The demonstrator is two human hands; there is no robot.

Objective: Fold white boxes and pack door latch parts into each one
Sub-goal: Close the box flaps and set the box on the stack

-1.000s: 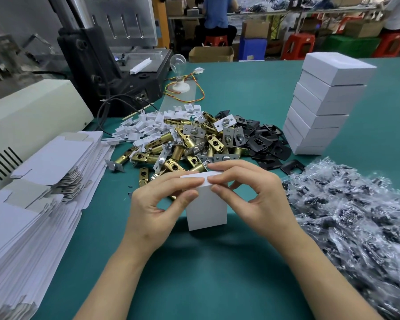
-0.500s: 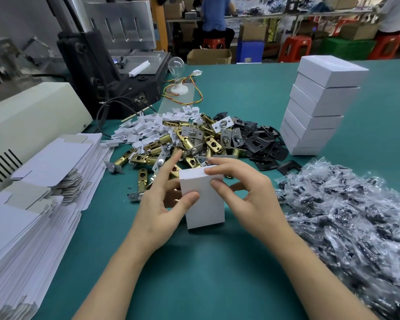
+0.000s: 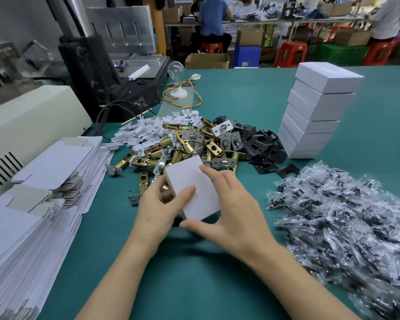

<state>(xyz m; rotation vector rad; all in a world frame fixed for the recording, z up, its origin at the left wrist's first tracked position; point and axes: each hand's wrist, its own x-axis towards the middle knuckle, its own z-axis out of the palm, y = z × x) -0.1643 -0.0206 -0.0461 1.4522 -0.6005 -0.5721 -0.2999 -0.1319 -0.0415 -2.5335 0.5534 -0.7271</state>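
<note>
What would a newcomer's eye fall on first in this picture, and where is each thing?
At the centre, the left hand and right hand hold a white box. Behind it lies a heap of brass latch parts, with a tall stack of white boxes at the right. Flat box blanks fill the left edge, and clear bags the right.

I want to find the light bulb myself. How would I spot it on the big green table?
On the green table, find the black machine at the far left. Just right of it, behind the pile of brass latches, stands the light bulb. It is the only clear glass ball, upright on a round white base with red and yellow wires.
</note>
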